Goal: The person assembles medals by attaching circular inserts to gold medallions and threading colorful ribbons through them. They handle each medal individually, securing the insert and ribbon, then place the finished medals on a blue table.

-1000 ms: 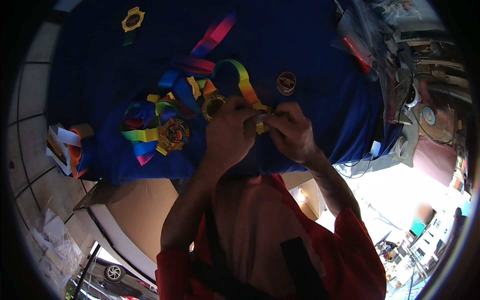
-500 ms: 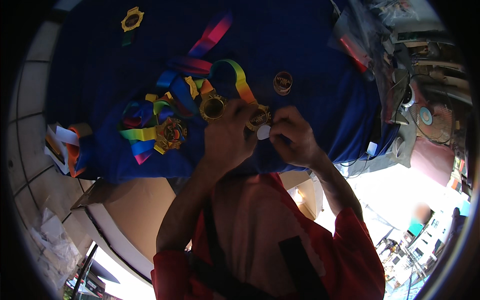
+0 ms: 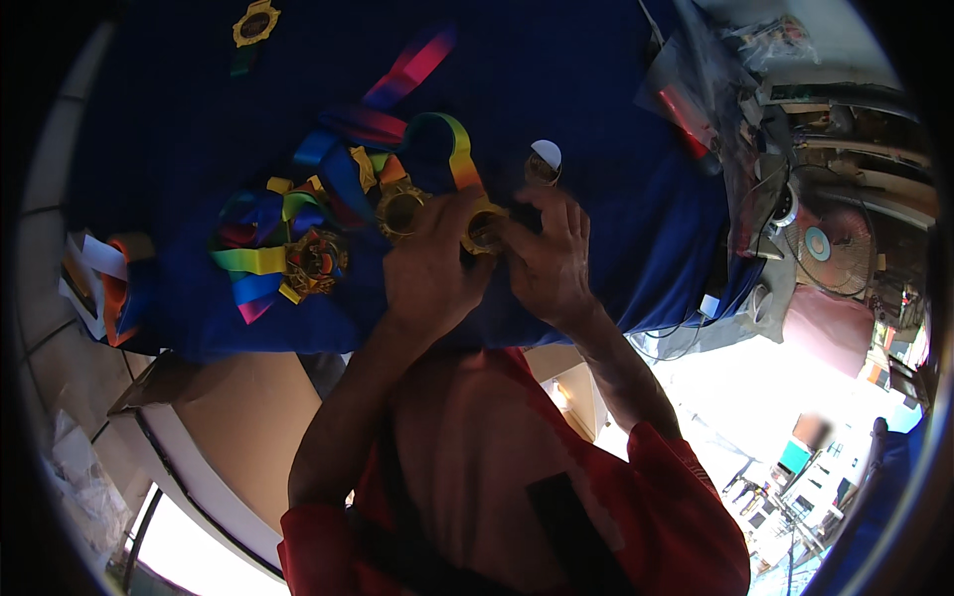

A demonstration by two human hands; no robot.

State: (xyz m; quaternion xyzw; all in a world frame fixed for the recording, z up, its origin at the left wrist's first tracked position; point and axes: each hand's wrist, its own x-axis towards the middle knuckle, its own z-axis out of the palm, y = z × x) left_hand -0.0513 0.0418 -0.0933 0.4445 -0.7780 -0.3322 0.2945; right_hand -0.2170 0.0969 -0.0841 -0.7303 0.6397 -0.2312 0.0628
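My left hand (image 3: 432, 263) is closed on a round gold medal (image 3: 481, 230), its fingers at the medal's left edge. A rainbow ribbon (image 3: 455, 139) runs up from this medal and loops left. My right hand (image 3: 552, 253) reaches the medal's right side, thumb against it, the other fingers stretched forward and apart from it. Just beyond those fingers lies a round dark disc (image 3: 541, 172), partly covered by a white disc (image 3: 546, 152). Left of my left hand, a second gold medal (image 3: 400, 212) lies flat on the dark blue cloth (image 3: 616, 129).
Another gold medal (image 3: 316, 262) lies among tangled rainbow ribbons (image 3: 248, 260) on the left. A further medal (image 3: 255, 22) is at the far left. Clear plastic wrapping (image 3: 686, 84) lies along the right edge, with a fan (image 3: 820, 240) beyond. An open cardboard box (image 3: 238, 417) stands below the near edge.
The white disc, earlier at my right fingertips, now lies on the dark disc farther away. My right hand has come over to the medal. The whole view has shifted slightly.
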